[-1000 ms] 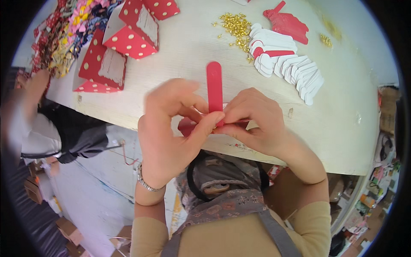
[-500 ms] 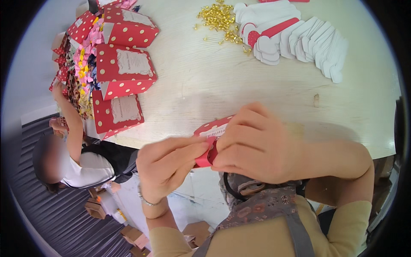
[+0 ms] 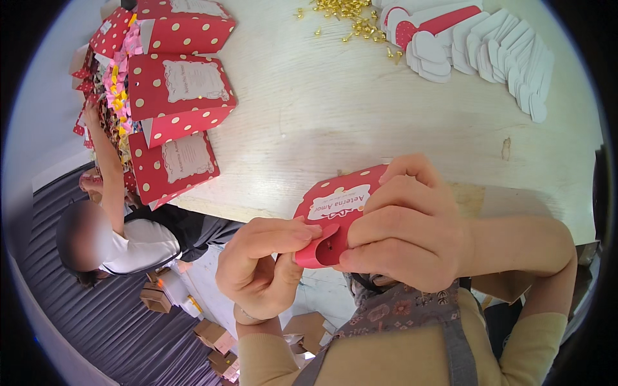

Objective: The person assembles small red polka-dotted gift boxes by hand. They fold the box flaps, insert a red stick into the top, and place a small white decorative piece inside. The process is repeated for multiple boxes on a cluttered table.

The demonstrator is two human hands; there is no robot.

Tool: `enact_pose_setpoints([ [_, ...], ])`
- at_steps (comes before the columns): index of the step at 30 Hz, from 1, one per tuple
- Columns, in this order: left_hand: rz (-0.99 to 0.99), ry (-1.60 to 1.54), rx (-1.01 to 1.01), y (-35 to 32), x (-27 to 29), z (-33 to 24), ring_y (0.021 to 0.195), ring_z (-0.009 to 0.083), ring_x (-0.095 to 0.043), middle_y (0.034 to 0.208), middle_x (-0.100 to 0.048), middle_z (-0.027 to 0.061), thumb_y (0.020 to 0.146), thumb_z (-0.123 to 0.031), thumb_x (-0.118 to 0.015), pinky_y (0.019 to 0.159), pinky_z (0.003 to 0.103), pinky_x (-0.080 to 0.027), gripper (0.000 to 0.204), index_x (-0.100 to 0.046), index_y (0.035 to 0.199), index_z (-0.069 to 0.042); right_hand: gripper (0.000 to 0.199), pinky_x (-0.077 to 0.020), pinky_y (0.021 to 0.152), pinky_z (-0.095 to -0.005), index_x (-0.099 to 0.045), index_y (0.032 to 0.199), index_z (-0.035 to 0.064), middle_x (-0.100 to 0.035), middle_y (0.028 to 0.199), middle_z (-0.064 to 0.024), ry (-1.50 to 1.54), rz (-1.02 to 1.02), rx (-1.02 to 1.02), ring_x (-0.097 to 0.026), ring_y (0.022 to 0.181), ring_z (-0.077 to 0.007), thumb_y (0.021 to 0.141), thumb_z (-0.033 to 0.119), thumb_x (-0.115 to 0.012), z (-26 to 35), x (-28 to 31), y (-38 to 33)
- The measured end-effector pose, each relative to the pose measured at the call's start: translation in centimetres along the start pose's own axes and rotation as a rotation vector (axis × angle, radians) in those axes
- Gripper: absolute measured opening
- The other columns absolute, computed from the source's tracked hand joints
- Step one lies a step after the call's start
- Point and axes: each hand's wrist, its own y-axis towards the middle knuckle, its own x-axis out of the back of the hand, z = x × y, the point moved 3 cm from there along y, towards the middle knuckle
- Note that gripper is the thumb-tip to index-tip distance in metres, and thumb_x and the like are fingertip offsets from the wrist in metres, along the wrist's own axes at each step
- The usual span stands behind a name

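A red paper piece with pale dots and a white printed label is held above the table's near edge. A red paper strip curls in a loop at its near end. My left hand pinches that strip between thumb and fingertips. My right hand is closed around the right side of the red paper piece, covering much of it. A small dark spot shows inside the loop, too small to name. Whether the piece is a folded box or a flat sheet is partly hidden by my fingers.
Gold paper fasteners lie scattered at the far middle. Beside them fan out white heart-ended paper strips, with a red strip on top. Red dotted boxes and wrapped sweets fill the left, where a co-worker reaches in.
Both hands have shifted slightly right and the red piece is turned so more of its label shows. The loop of the strip looks wider. My view has moved a little.
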Motion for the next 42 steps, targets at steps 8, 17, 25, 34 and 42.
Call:
enact_pose_setpoints([
  [8,-0.037,0.000,-0.060,-0.4,-0.3,-0.3,0.081,0.0262,-0.068,0.086,-0.067,0.0172,0.088,-0.006,-0.062,0.083,0.042,-0.053,0.006,-0.058,0.090,-0.001,0.018,-0.0391,0.064,-0.0345,-0.065,0.077,0.0106,-0.061,0.077,0.0004,0.006,0.005,0.005,-0.052,0.067,-0.0168,0.063,0.018,-0.073,-0.1,-0.2,0.2],
  [17,0.082,-0.067,-0.160,0.2,-0.3,0.3,0.079,0.0290,-0.069,0.084,-0.068,0.0164,0.082,0.000,-0.062,0.080,0.042,-0.055,0.004,-0.062,0.086,-0.002,0.018,-0.0384,0.064,-0.0339,-0.064,0.079,0.0110,-0.061,0.079,0.0010,-0.010,0.031,-0.007,-0.051,0.067,-0.0173,0.065,0.018,-0.073,0.0,0.0,0.2],
  [25,0.122,0.002,-0.349,-0.1,0.4,1.8,0.086,0.0261,-0.067,0.093,-0.067,0.0115,0.063,0.002,-0.076,0.072,0.033,-0.053,0.026,-0.067,0.087,-0.005,0.016,-0.0415,0.064,-0.0315,-0.063,0.078,0.0090,-0.060,0.080,0.0004,-0.165,0.170,-0.014,-0.054,0.068,-0.0144,0.063,0.011,-0.067,0.9,0.1,1.0],
  [34,0.327,-0.167,-0.274,1.9,-0.1,3.7,0.085,0.0229,-0.064,0.099,-0.067,0.0113,0.062,-0.001,-0.077,0.070,0.031,-0.051,0.033,-0.067,0.093,-0.002,0.015,-0.0439,0.064,-0.0304,-0.065,0.082,0.0061,-0.061,0.086,-0.0024,-0.022,0.168,0.116,-0.059,0.073,-0.0152,0.067,0.008,-0.068,-0.3,-0.4,0.6],
  [42,0.291,-0.107,-0.302,1.7,0.1,3.4,0.080,0.0234,-0.065,0.094,-0.067,0.0107,0.062,-0.005,-0.079,0.065,0.030,-0.052,0.029,-0.065,0.086,-0.004,0.015,-0.0437,0.066,-0.0301,-0.065,0.085,0.0070,-0.064,0.088,-0.0036,0.034,0.204,0.086,-0.060,0.074,-0.0176,0.070,0.009,-0.068,-0.5,-0.4,0.6],
])
